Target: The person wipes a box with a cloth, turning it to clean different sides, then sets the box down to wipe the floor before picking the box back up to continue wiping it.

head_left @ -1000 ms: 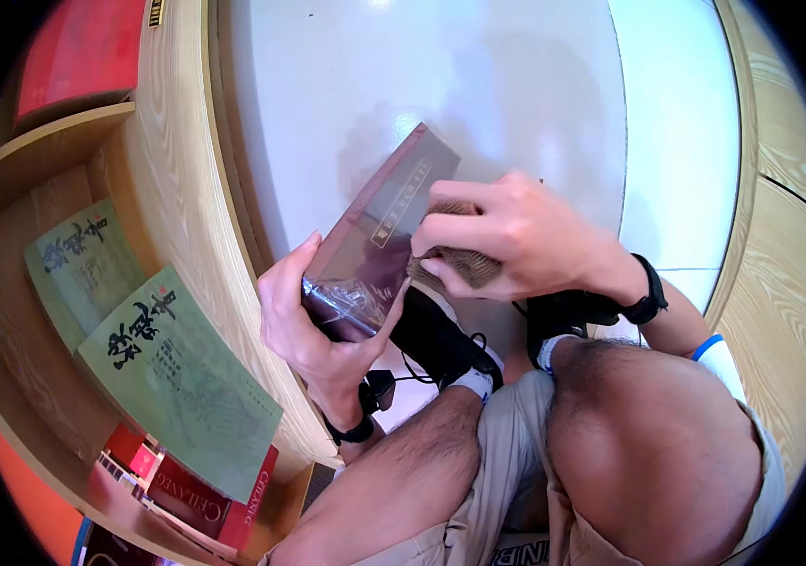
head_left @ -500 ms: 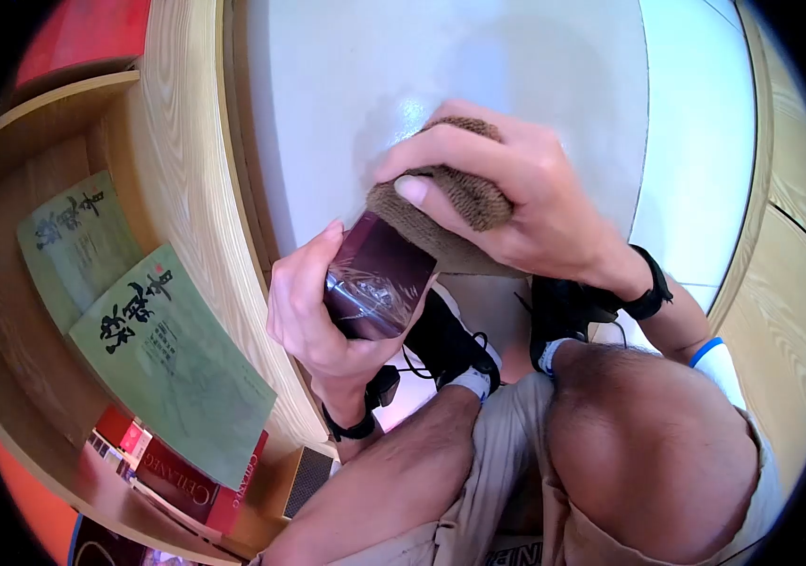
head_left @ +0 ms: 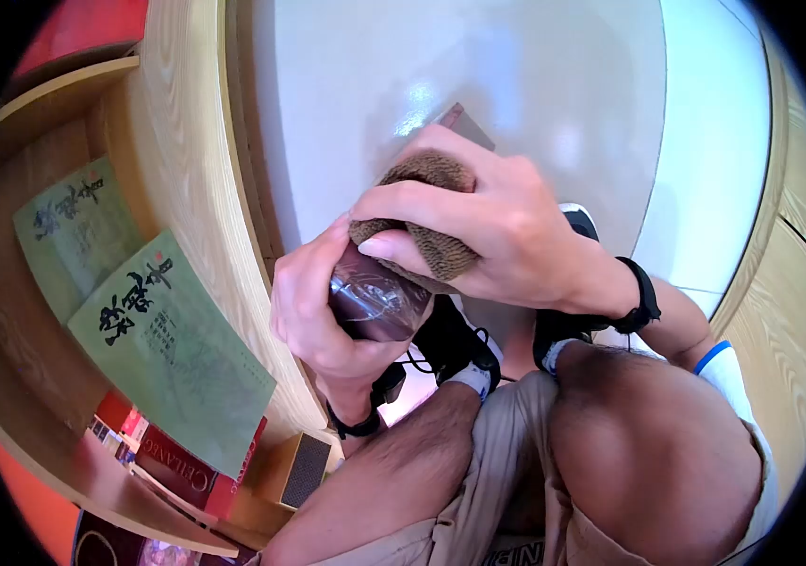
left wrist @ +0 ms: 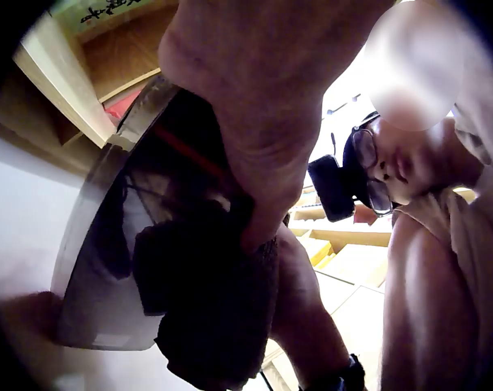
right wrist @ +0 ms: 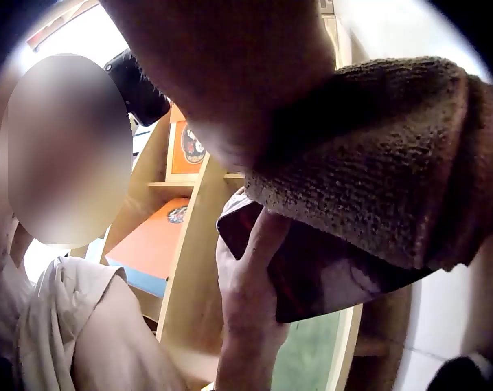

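Observation:
A long dark maroon box (head_left: 379,300) in clear, shiny wrap is held up over the floor in front of the knees. My left hand (head_left: 313,307) grips its near end, thumb on one side and fingers on the other. Bunched in my right hand (head_left: 516,222) is a brown ribbed cloth (head_left: 431,168), which covers the box's middle in the head view. The box's far tip shows past the right knuckles. In the right wrist view the cloth (right wrist: 368,163) lies against the box (right wrist: 336,281). From below, the left wrist view shows the box's glossy side (left wrist: 108,277).
A wooden shelf unit (head_left: 176,141) stands at the left, holding green sheets (head_left: 172,344) with black calligraphy, red boxes (head_left: 176,467) and a small wooden box (head_left: 299,472). Pale floor tiles (head_left: 554,75) lie ahead. Black shoes (head_left: 455,344) are under the hands.
My right hand has shifted the cloth across the box toward the left hand. The gold-lettered face, visible a second ago, is now covered. The box was tilted differently midway.

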Tool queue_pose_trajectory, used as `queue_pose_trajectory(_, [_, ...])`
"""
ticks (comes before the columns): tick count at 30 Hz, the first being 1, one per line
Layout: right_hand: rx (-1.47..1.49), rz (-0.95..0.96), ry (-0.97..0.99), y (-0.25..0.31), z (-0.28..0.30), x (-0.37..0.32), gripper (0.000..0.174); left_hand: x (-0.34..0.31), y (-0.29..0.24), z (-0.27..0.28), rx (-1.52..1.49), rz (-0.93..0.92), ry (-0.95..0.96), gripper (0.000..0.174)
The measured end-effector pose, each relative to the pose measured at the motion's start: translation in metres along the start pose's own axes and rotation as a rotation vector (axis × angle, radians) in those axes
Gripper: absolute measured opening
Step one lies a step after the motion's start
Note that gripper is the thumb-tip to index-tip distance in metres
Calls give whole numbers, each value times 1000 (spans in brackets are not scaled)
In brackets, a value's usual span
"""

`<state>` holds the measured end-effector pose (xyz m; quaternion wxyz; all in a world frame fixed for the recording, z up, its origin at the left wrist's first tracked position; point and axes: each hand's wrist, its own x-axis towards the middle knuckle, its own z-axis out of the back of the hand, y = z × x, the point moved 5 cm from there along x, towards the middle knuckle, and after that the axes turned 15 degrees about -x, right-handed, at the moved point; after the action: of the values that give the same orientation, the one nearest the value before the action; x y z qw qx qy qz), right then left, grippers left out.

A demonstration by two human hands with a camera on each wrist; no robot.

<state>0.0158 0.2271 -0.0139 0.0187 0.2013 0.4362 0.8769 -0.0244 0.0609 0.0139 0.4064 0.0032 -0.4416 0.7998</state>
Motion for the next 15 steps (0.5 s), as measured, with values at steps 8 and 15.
queue_pose_trajectory(8, [-79,-13,21,-3,4,-8,16,5,-1,-1,11,-38,-48,78])
queue_pose_trajectory(15, [-103,-55,36,-3,3,-16,15,-2,-1,2,-37,68,24,93])
